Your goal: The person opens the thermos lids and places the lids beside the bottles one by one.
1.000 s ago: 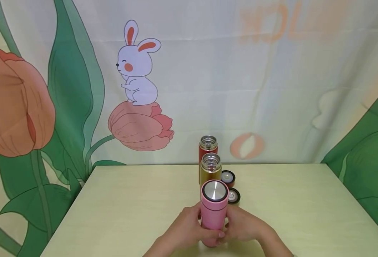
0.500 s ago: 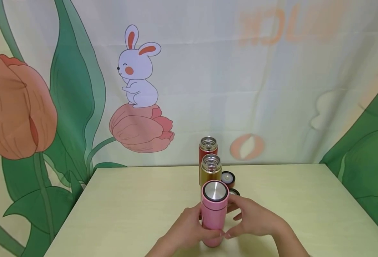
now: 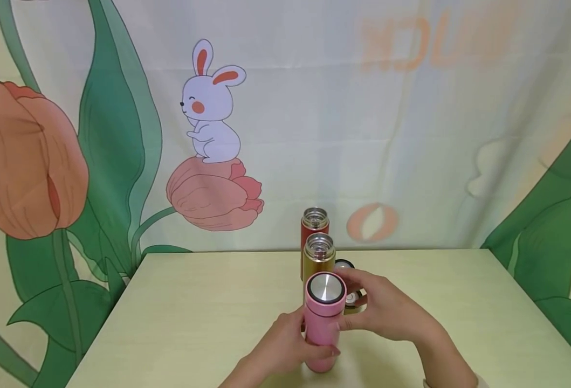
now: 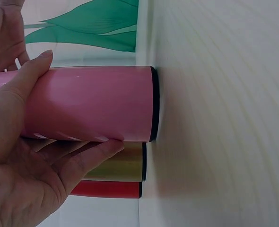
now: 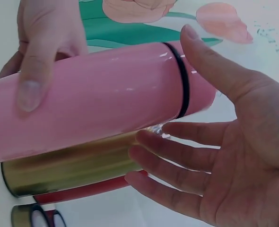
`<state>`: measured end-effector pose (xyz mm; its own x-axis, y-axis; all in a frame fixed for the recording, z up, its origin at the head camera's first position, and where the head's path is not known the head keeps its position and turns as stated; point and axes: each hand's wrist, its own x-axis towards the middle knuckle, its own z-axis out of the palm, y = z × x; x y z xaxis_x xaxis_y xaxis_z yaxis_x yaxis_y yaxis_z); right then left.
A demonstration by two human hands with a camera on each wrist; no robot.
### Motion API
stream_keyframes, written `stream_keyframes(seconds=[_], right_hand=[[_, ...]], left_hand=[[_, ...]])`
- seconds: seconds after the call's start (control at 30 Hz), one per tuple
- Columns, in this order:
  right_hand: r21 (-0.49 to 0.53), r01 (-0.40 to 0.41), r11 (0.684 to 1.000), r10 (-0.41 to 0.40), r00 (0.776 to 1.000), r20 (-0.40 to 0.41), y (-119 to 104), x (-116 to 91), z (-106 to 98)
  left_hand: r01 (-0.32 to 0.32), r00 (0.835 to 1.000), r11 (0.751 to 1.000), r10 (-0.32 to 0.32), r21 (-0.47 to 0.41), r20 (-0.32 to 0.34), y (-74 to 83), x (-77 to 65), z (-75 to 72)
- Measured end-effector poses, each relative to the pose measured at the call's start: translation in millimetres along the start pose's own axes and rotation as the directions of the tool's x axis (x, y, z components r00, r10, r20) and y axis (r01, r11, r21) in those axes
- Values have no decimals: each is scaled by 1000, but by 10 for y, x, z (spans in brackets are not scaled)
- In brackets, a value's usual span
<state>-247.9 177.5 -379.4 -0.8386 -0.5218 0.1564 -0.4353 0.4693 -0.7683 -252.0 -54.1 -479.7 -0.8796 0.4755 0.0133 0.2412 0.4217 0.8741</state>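
Note:
A pink thermos bottle [image 3: 322, 331] stands upright on the table, its silver-topped lid [image 3: 326, 288] on. My left hand [image 3: 285, 342] grips the lower body from the left, thumb across the front; the left wrist view shows the black base [image 4: 155, 104] on the tabletop. Around the lid's right side, my right hand [image 3: 394, 310] is spread, its fingers loosely extended. In the right wrist view, the thumb of my right hand [image 5: 248, 151] lies near the pink lid [image 5: 201, 87] and the other fingers are apart from it; whether the thumb touches is unclear.
Right behind stand a gold bottle [image 3: 318, 265] and a red bottle [image 3: 308, 230], both with open metal mouths. Two removed lids lie upturned to their right: a farther lid [image 3: 344, 264] and a nearer lid [image 3: 352, 298], partly hidden by my right hand. A printed curtain [image 3: 285, 134] hangs behind the table [image 3: 217, 302].
My right hand has left the bottle's lower body and risen along its right side to lid height, its fingers spreading. My left hand keeps its grip, and the pink bottle stays in place.

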Motion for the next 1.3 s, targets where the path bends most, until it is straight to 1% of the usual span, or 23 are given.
stream_keyframes(seconds=[0.1, 0.17, 0.23, 0.33, 0.4, 0.5, 0.6, 0.67, 0.73, 0.8, 0.87, 1.07, 1.3], right_hand=[[-44, -10, 999, 10, 1000, -18, -79, 34, -28], [-85, -5, 996, 2, 1000, -31, -131, 54, -42], [-129, -8, 992, 2, 999, -43, -197, 71, -48], [-197, -24, 980, 11, 998, -64, -315, 96, -44], [-253, -35, 967, 17, 997, -76, -402, 115, -32], [-351, -59, 935, 28, 995, -93, -535, 150, 10], [-446, -92, 890, 46, 993, -113, -646, 184, 73], [-495, -108, 862, 53, 991, -124, -704, 204, 107], [-529, -113, 841, 51, 990, -130, -746, 217, 131], [-552, -107, 827, 39, 990, -134, -773, 222, 144], [-565, -107, 818, 33, 990, -140, -790, 219, 147], [-559, -104, 823, 30, 990, -139, -805, 206, 144], [-571, -72, 818, 13, 994, -108, -804, 225, 135]], left_hand=[[-6, 1000, 1000, 6, 3, 0, -4, 9, 4], [-7, 1000, 1000, 7, 6, -1, -9, 13, 8], [2, 1000, 1000, -2, 8, -3, -19, 18, 15], [8, 1000, 1000, -8, 10, -8, -29, 17, 18], [12, 1000, 1000, -12, 8, -8, -30, 16, 14], [12, 1000, 1000, -12, 4, -8, -28, 10, 0], [10, 1000, 1000, -10, -1, -2, -22, 3, -12], [3, 1000, 1000, -3, -3, 1, -19, -3, -17], [1, 1000, 1000, -1, -10, 5, -13, -9, -16], [2, 1000, 1000, -2, -17, 6, -7, -13, -15], [1, 1000, 1000, -1, -23, 7, -1, -15, -12], [8, 1000, 999, -8, -35, 5, 20, -12, -2], [7, 1000, 999, -7, -37, 14, 12, -8, -7]])
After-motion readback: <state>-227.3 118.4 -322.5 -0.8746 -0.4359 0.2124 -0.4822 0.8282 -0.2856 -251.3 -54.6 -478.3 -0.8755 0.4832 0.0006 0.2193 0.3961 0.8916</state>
